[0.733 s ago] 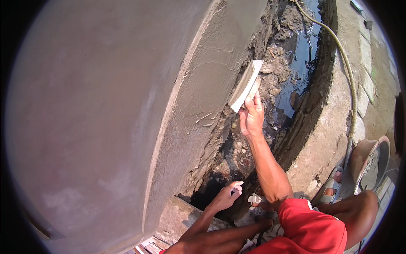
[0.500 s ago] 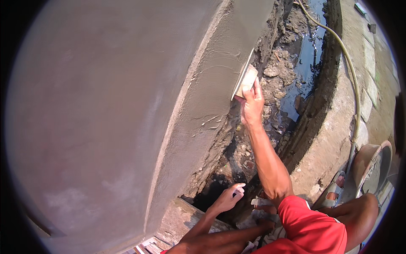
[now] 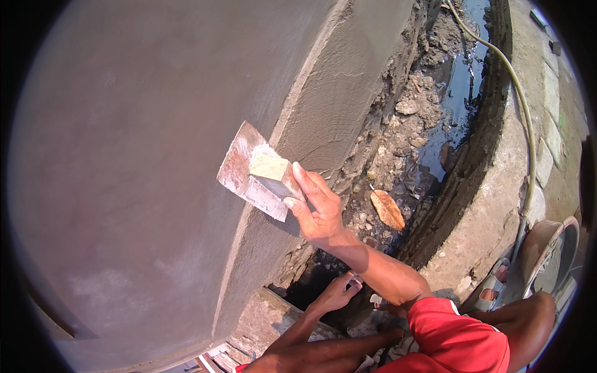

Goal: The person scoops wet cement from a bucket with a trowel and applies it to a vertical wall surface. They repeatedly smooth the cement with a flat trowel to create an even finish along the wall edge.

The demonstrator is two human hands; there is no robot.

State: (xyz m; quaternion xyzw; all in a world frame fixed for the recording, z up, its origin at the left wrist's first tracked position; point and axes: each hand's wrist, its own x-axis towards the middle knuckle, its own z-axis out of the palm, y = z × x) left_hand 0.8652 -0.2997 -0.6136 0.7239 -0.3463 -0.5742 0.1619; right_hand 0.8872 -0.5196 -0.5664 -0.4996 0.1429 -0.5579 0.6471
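Note:
My right hand [image 3: 320,205] grips the block-shaped wooden handle of a plastering trowel [image 3: 239,165]. Its flat, mortar-smeared metal plate is over the raised seam of the grey plastered wall [image 3: 149,161], across from the wet strip of fresh mortar [image 3: 329,118]. Whether the plate touches the wall cannot be told. My left hand [image 3: 337,292] hangs low near my knee, partly behind my right forearm. Its fingers are loosely bent and a little apart, and nothing shows in them.
A trench with rubble, dark water [image 3: 454,105] and a dry brown leaf [image 3: 387,209] runs along the wall's foot. Beyond it lies a concrete ledge [image 3: 485,205] with a yellowish hose [image 3: 525,118]. A basin of grey mortar [image 3: 553,261] stands at the right, near my sandalled foot.
My right hand has swung the trowel left and nearer, from the wall's trench-side edge to the seam, turning its plate flatter to view. The leaf has come into sight. My left hand stays nearly put.

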